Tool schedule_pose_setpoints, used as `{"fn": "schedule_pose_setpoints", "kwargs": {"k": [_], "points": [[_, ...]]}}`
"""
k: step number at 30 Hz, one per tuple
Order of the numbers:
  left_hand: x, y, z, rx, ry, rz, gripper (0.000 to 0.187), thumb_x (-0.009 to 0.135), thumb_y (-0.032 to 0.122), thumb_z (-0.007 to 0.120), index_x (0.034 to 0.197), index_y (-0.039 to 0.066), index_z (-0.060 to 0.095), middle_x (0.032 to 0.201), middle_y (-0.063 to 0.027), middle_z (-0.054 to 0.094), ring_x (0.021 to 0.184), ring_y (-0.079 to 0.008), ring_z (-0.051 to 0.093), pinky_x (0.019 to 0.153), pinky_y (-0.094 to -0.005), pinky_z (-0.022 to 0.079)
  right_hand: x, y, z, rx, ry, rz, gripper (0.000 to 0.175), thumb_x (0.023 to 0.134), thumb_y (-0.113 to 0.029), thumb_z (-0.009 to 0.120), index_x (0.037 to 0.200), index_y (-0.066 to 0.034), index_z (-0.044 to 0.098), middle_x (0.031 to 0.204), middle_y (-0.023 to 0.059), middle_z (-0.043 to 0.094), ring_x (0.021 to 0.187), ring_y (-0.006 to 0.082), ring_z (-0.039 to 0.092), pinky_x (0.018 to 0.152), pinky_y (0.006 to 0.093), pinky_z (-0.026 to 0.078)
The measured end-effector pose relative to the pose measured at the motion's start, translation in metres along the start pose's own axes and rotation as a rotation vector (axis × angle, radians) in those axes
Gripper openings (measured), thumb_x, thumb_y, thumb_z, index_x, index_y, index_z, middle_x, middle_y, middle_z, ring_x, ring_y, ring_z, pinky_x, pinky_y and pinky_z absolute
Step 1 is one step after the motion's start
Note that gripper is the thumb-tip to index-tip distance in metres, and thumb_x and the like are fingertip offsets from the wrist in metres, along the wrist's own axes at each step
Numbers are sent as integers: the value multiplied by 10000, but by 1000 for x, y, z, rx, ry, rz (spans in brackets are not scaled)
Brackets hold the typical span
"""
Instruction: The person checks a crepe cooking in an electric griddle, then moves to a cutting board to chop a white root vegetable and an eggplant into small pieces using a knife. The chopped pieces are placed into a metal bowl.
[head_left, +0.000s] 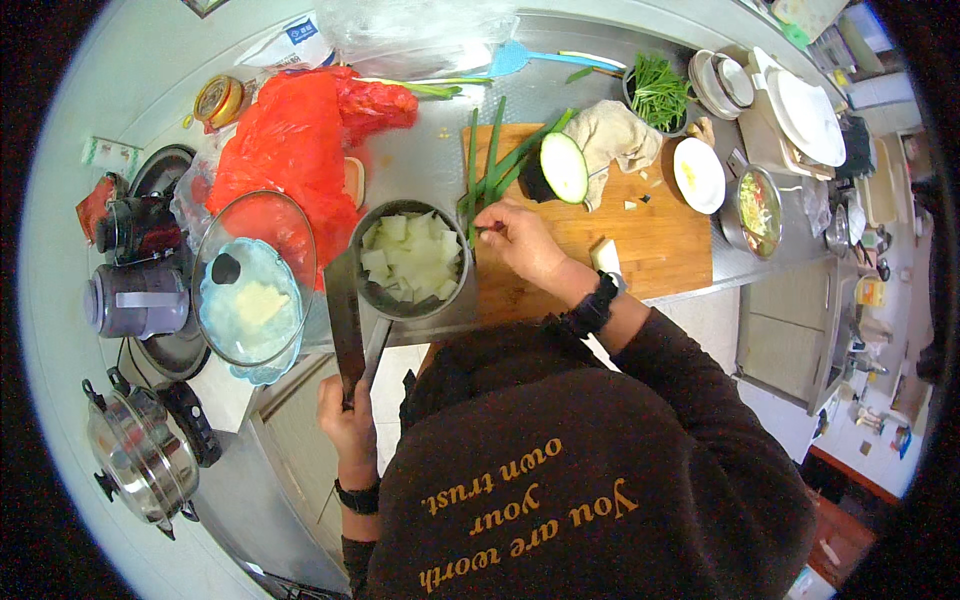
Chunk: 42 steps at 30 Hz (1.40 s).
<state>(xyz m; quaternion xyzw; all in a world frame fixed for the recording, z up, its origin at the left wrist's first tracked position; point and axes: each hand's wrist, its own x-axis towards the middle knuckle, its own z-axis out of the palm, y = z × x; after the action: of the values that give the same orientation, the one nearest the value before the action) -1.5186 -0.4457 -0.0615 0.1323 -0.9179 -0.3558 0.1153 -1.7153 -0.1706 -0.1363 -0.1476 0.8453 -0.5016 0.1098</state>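
My left hand grips a cleaver, its broad blade pointing away from me. The handle of a saucepan runs down to the same hand; whether my fingers hold it too is hard to tell. Pale cut pieces of winter melon fill the pan. My right hand, over the left edge of a wooden cutting board, pinches a small dark strip. Beside its fingertips lie long scallion leaves. Farther back on the board rests a dark-rinded winter melon piece, cut face showing, next to a beige cloth.
Left of the pan are a red plastic bag and a glass lid over a blue scalloped dish. To the right stand a white bowl, a metal bowl of shredded vegetables and a bowl of greens. A white melon chunk lies near the board's front.
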Motion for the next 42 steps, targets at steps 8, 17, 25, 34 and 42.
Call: {"fn": "schedule_pose_setpoints", "kwargs": {"k": [8, 17, 25, 34, 42], "points": [[-1, -9, -13, 32, -29, -11, 134, 741, -36, 662, 857, 1, 606, 789, -117, 586, 674, -227, 560, 595, -320, 447, 0, 44, 31, -440, 132, 71, 162, 686, -11, 627, 829, -3, 551, 924, 192, 549, 896, 390, 545, 783, 446, 464], [8, -11, -7, 3, -28, -14, 124, 739, -33, 648, 853, -4, 607, 790, -124, 587, 682, -251, 561, 617, -341, 448, -10, 31, 36, -482, 41, -23, 198, 692, -17, 596, 886, -14, 554, 942, 190, 527, 935, 388, 518, 816, 448, 449], [1, -19, -2, 2, -130, -280, 110, 750, -21, 642, 853, -8, 606, 732, -93, 511, 639, -219, 494, 583, -329, 400, -13, 37, 48, -556, 58, -57, 164, 715, -16, 575, 878, -9, 560, 942, 191, 530, 926, 381, 512, 802, 448, 446], [-10, -25, -3, -76, -59, -195, 72, 809, 17, 623, 861, -12, 583, 741, -84, 474, 631, -192, 465, 559, -310, 380, 5, -16, 38, -75, 112, -228, 127, 754, -70, 623, 869, -53, 570, 875, 153, 533, 884, 345, 520, 763, 394, 447], [9, 22, 4, 75, -183, -72, 96, 869, 74, 563, 902, -16, 569, 763, -145, 498, 660, -280, 496, 602, -355, 416, -38, 13, -8, -260, 169, -309, 161, 762, -83, 643, 913, -46, 601, 941, 128, 555, 918, 317, 522, 793, 393, 446]]}}
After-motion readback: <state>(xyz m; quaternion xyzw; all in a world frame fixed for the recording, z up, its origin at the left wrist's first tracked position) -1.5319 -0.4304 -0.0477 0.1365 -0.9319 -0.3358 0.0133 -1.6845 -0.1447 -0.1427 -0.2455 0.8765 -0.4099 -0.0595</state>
